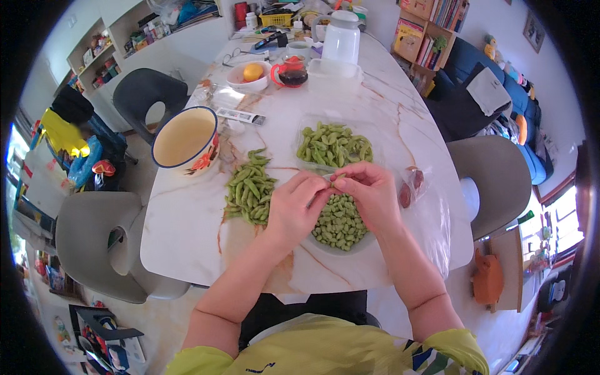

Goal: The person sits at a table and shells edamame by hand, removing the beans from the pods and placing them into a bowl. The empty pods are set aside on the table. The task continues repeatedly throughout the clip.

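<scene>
My left hand (296, 202) and my right hand (372, 191) meet fingertip to fingertip, pinching a small green bean pod (338, 179) between them. Fingers hide much of the pod. Directly below them is a pale bowl (349, 252) of shelled green beans (341, 225), its far side partly covered by my hands. Left of my left hand lies a loose heap of unshelled green pods (251, 190) on the table. Beyond my fingers, a clear plastic container (315, 165) holds green pods or hulls (333, 144); which of these I cannot tell.
An enamel basin (190, 140) with a blue rim stands at the left on the marbled table (183, 225). Clear plastic film with reddish-brown items (411, 188) lies at the right. Farther back are a white jug (341, 40), a red-handled pitcher (291, 75) and a fruit bowl (248, 80).
</scene>
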Demonstrator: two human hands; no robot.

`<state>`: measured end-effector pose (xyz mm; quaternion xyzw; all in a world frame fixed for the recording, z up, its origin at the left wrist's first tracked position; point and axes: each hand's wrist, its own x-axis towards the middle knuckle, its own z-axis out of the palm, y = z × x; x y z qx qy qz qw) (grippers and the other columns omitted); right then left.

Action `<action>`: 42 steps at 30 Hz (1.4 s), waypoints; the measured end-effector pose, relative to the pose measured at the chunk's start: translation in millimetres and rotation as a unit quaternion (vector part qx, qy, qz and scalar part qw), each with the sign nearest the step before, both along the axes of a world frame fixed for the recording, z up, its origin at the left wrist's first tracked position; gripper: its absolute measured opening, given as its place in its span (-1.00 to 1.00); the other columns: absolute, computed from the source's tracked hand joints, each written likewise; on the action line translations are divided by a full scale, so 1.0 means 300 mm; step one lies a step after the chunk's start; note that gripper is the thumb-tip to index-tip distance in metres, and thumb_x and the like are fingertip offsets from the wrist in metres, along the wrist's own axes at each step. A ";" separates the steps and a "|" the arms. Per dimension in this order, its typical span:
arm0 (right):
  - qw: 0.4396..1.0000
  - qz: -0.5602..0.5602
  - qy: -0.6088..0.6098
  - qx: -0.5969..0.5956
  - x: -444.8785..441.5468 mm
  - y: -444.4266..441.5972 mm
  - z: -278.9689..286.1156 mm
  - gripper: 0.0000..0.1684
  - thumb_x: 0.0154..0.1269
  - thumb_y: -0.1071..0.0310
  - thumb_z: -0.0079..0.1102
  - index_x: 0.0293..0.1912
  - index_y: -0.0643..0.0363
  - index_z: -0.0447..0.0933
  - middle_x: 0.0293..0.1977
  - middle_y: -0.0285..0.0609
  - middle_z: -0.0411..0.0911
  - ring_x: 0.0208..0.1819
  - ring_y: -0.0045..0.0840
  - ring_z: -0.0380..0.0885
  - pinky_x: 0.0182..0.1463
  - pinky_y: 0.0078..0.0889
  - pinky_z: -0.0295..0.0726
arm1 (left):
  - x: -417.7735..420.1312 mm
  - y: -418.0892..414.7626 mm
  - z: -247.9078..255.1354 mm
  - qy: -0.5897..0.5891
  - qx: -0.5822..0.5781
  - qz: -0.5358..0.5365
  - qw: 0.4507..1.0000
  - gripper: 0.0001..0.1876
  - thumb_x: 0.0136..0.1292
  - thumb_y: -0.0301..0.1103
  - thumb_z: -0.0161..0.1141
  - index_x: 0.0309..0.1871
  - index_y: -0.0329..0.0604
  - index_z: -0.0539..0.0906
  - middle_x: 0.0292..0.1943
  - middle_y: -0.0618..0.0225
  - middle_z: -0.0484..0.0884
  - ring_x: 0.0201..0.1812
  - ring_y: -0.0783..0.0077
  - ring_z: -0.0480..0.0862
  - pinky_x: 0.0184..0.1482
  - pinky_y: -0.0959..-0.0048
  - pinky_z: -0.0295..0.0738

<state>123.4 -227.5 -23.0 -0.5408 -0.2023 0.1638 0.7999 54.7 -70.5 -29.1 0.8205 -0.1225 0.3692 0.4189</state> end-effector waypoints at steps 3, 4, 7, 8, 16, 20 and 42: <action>1.000 -0.014 0.010 0.002 -0.013 0.004 0.005 -0.80 0.20 0.55 0.38 -0.15 0.34 0.67 -0.27 -0.15 0.70 -0.24 -0.60 0.65 -0.10 -0.54 0.64 | 0.004 -0.005 -0.007 -0.031 0.032 0.018 0.999 -0.79 0.03 -0.63 0.40 -0.27 -0.19 0.65 -0.32 0.25 0.67 -0.33 0.25 0.71 -0.31 0.42 0.61; 1.000 -0.019 0.016 0.002 -0.017 0.005 0.005 -0.80 0.19 0.56 0.38 -0.15 0.34 0.67 -0.28 -0.16 0.70 -0.24 -0.59 0.65 -0.09 -0.54 0.64 | 0.006 -0.006 -0.012 -0.040 0.041 0.020 0.998 -0.79 0.03 -0.63 0.40 -0.27 -0.19 0.65 -0.32 0.25 0.67 -0.34 0.24 0.70 -0.33 0.42 0.62; 1.000 -0.021 0.014 0.008 -0.021 0.002 -0.001 -0.82 0.20 0.57 0.37 -0.16 0.34 0.68 -0.28 -0.17 0.70 -0.25 -0.60 0.65 -0.09 -0.54 0.63 | 0.003 -0.007 -0.007 -0.057 0.051 0.013 0.997 -0.79 0.03 -0.61 0.41 -0.27 -0.19 0.65 -0.33 0.25 0.67 -0.36 0.25 0.70 -0.35 0.41 0.61; 1.000 -0.019 0.011 0.011 -0.020 0.000 -0.003 -0.82 0.20 0.57 0.37 -0.16 0.34 0.69 -0.28 -0.18 0.70 -0.25 -0.60 0.64 -0.10 -0.55 0.62 | 0.001 -0.008 -0.004 -0.060 0.051 0.009 0.997 -0.79 0.03 -0.61 0.41 -0.27 -0.19 0.64 -0.34 0.25 0.67 -0.36 0.25 0.70 -0.36 0.42 0.61; 0.999 -0.011 -0.026 -0.019 -0.017 -0.018 -0.002 -0.86 0.24 0.65 0.28 -0.18 0.37 0.68 -0.26 -0.11 0.69 -0.22 -0.52 0.65 -0.10 -0.50 0.66 | -0.007 -0.016 -0.011 -0.043 0.051 0.013 0.998 -0.79 0.02 -0.62 0.43 -0.30 -0.21 0.64 -0.35 0.25 0.67 -0.38 0.28 0.70 -0.37 0.43 0.60; 0.999 -0.011 -0.024 -0.021 -0.021 -0.017 0.012 -0.88 0.21 0.59 0.35 -0.21 0.34 0.70 -0.31 -0.20 0.69 -0.28 -0.61 0.64 -0.16 -0.56 0.63 | -0.013 -0.018 -0.013 -0.013 0.025 0.003 1.000 -0.78 0.00 -0.64 0.43 -0.30 -0.21 0.64 -0.35 0.25 0.68 -0.36 0.29 0.70 -0.36 0.44 0.60; 0.995 -0.018 -0.047 -0.084 -0.011 -0.011 0.007 -0.82 0.25 0.61 0.29 -0.12 0.36 0.68 -0.23 -0.19 0.66 -0.19 -0.60 0.63 -0.06 -0.58 0.64 | -0.012 -0.027 0.009 0.104 -0.108 -0.014 0.989 -0.85 0.12 -0.64 0.38 -0.26 -0.28 0.66 -0.35 0.28 0.68 -0.34 0.47 0.70 -0.27 0.54 0.60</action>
